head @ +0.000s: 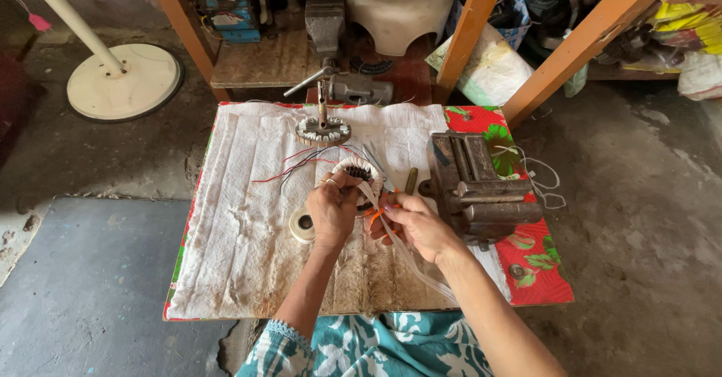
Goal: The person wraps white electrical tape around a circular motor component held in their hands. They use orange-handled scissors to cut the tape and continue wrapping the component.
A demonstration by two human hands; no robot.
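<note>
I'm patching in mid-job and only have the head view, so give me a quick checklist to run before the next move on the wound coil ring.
1. Left hand grips the round white-wound coil ring: ok.
2. Right hand holds the flat white tape strip, which trails toward the person: ok.
3. Red, blue and white lead wires fanned out on the white cloth, apart from the hands: ok.
4. Small white tape roll lying beside the left wrist: ok.
5. Grey metal bench vise stands apart from the right hand: ok.
6. Tape tension and how it lies on the ring: cannot tell, fingers hide it.
</note>
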